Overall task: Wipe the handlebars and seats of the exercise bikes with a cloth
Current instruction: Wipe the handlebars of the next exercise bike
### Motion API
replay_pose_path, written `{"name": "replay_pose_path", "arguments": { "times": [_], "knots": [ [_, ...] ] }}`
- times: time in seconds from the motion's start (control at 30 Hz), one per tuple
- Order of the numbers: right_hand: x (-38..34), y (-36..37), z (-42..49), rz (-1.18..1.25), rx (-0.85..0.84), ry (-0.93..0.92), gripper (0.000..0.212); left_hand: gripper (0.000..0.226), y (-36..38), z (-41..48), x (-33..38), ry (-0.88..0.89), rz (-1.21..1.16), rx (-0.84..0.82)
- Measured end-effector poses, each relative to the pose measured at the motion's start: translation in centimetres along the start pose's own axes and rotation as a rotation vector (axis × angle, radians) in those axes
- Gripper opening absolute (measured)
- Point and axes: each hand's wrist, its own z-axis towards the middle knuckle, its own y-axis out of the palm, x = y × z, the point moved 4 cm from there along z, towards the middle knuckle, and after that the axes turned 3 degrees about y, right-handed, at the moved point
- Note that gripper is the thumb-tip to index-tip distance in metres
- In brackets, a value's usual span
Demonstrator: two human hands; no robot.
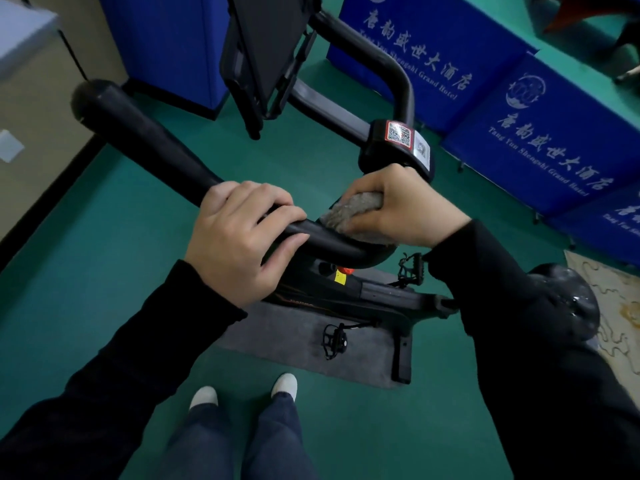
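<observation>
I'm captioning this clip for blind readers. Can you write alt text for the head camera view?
Seen from above, a person's right hand holds a grey cloth against the bend of a black exercise-bike handlebar while the left hand grips the bar beside it. Below are pedals, a grey mat and green floor; blue banners stand behind.

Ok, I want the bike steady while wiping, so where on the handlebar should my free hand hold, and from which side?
Probably the straight stretch of the handlebar just before its near bend, from above, as the left hand grips it now. The round tube lies roughly level, so a grasp closes over it, right beside the cloth in the right hand.
</observation>
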Motion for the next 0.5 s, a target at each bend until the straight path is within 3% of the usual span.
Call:
{"name": "replay_pose_path", "arguments": {
  "times": [0.17,0.3,0.5],
  "knots": [
    [0.1,0.3,1.6,0.139,-0.241,-0.061,0.02,0.022,-0.2,0.0,0.0,-0.016,-0.01,-0.01],
    [0.8,-1.3,2.2,-0.011,-0.411,-0.116,0.016,0.021,-0.2,0.1,0.2,-0.035,-0.021,-0.004],
    [0.1,1.0,3.0,0.089,-0.419,-0.196,0.013,0.019,-0.2,0.0,0.3,-0.065,-0.021,-0.015]
  ]
}}
